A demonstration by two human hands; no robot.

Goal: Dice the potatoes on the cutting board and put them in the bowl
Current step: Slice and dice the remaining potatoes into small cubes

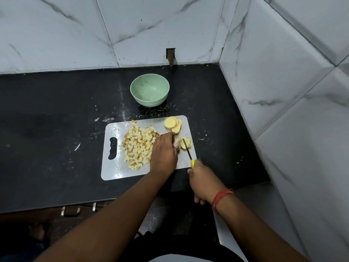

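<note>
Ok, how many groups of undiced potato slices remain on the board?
2: one stack of slices at the board's far right corner, one smaller stack under the knife. The left hand may hide more.

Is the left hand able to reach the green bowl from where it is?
Probably yes. The left hand rests on the cutting board, and the green bowl sits just beyond the board's far edge, with only bare counter between. It would have to let go of the potato first.

no readable text, labels or numbers anywhere
</note>
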